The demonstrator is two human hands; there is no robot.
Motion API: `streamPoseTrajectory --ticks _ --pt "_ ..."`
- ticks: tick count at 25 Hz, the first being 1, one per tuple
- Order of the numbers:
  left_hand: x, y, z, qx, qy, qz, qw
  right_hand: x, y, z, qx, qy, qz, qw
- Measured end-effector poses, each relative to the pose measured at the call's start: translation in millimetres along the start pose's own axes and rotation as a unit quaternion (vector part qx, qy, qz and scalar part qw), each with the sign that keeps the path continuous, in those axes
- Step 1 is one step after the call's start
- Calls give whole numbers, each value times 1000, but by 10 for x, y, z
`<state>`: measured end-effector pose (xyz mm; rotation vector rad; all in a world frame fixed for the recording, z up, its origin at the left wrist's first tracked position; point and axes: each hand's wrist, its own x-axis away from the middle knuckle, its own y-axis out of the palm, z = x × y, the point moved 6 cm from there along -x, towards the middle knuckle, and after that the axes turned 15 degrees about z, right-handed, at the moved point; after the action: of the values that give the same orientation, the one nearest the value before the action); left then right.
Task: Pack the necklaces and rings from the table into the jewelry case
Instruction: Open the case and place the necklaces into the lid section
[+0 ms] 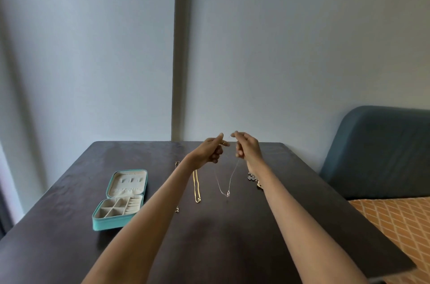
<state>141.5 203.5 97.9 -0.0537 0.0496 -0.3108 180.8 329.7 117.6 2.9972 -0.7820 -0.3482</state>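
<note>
1. An open teal jewelry case [119, 200] lies on the dark table [209, 237], left of the arms.
2. A gold necklace [196, 187] lies flat mid-table; more jewelry [254, 180], hard to make out, sits right.
3. Left hand [210, 151] and right hand [246, 146] each pinch an end of a thin silver necklace [226, 187], which hangs in a V.

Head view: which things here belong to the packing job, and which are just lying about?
Job: thin silver necklace held up by both hands, left and right; gold necklace; jewelry cluster; open teal jewelry case.
Lying about: blue chair; orange patterned fabric.
</note>
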Motion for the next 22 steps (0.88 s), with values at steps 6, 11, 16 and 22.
streamPoseTrajectory --ticks 6,11,16,22 --pt "209 -152 196 189 -10 -10 982 156 49 -131 95 -43 22 994" --pt "211 -274 181 349 -8 49 936 349 205 51 186 -65 -62 979" --pt "235 -329 110 184 54 108 975 502 375 29 276 -96 -150 944" --pt "320 -289 108 0 44 68 997 448 278 -181 200 -81 -102 971"
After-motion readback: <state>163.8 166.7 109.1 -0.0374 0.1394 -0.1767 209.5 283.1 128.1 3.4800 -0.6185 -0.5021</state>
